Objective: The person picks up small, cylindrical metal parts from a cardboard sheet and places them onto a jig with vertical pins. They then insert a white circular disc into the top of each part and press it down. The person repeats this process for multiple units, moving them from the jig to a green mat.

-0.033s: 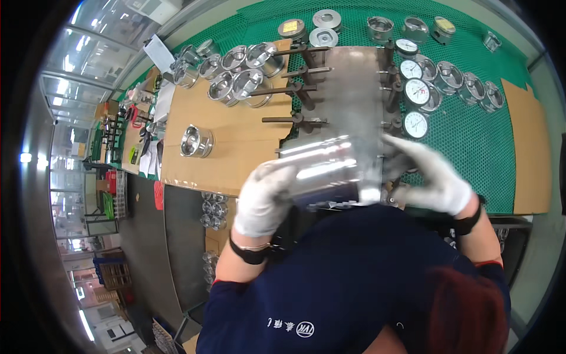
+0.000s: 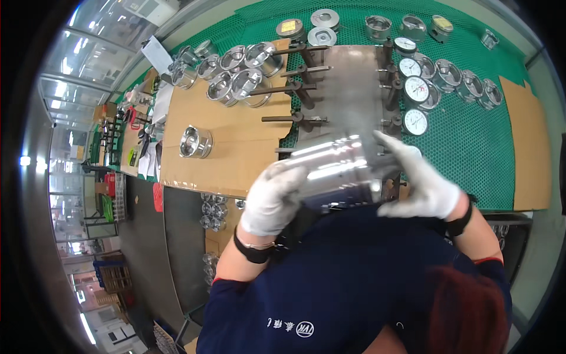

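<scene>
A large shiny metal piston (image 2: 335,168), smeared by motion, lies tilted on its side in the air just in front of my chest. My white-gloved left hand (image 2: 271,197) is closed round its left end. My right hand (image 2: 427,186), also gloved, is held with thumb and fingers spread around the piston's right end; whether it touches the metal I cannot tell. Beyond the piston is a grey steel plate (image 2: 354,71), with dark gauge stands (image 2: 303,88) along its left side and white round dial gauges (image 2: 416,88) along its right.
A single piston (image 2: 196,141) stands on the cardboard (image 2: 236,150) at left, with a cluster of pistons (image 2: 244,82) farther back. More pistons (image 2: 448,75) stand on the green mat (image 2: 471,141) at right. A cardboard sheet (image 2: 525,147) lies at the far right.
The piston has shifted slightly to the right and its tilt has changed a little. My left hand has moved right with it; my right hand has moved left, its thumb and fingers spread wider.
</scene>
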A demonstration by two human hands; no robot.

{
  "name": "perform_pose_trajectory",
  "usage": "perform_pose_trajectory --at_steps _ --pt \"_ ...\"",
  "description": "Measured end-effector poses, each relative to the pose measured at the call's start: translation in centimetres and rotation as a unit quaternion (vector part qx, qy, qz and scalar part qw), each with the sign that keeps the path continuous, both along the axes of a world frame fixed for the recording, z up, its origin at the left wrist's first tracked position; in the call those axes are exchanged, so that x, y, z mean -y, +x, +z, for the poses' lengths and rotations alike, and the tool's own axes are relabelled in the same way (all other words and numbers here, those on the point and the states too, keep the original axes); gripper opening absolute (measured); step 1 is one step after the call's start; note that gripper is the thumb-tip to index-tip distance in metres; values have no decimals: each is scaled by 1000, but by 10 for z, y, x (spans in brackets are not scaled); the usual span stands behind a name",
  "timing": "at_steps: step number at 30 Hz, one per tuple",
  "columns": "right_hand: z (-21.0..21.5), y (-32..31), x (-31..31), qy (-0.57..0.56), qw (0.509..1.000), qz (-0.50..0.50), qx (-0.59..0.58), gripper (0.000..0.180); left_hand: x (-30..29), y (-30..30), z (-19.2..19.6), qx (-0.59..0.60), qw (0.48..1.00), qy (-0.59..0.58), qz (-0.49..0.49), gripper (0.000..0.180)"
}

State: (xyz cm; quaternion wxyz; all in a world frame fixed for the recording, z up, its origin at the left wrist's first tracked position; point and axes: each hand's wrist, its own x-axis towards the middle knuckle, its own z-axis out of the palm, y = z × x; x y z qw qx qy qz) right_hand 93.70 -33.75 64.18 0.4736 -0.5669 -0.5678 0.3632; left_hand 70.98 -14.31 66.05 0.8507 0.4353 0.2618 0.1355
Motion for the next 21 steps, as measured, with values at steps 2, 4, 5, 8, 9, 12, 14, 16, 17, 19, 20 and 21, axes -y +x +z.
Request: perform_pose_trajectory --at_steps 2,4,5,8,9,12,14,16,17,19,20,21 --pt "-27 -35 -10 99 992 -58 47 129 5 5 -9 12 992 -103 -75 39" --pt "-40 -46 -14 67 990 -117 38 126 -2 6 -20 -97 986 -6 -133 40" --pt "-41 -45 -15 67 980 -142 120 123 -10 5 -25 -151 975 47 -157 40" --pt "-33 -49 -24 41 944 -174 278 111 -25 -3 -55 -186 799 541 -187 40" --pt "-34 -50 -30 40 931 -187 311 105 -19 2 -37 -161 736 642 -142 56" --pt "-37 -58 -45 -12 925 -196 324 104 -26 20 -57 17 730 663 -164 72" --pt "-39 -63 -50 2 924 -201 325 99 -17 30 -61 2 695 701 -161 76" --pt "-36 -66 -48 -2 930 -208 304 98 -13 34 -64 -3 675 723 -147 79" --pt "-42 -65 -42 19 928 -214 305 96 -12 34 -69 -1 673 728 -133 81" --pt "-54 -58 -21 53 922 -226 311 92 -12 36 -81 -5 686 714 -139 88" --pt "-56 -59 -15 -56 955 -227 186 91 -12 38 -87 -3 679 723 -126 91" --pt "-57 -60 -9 -160 960 -223 53 90 -13 40 -92 3 671 734 -110 89"
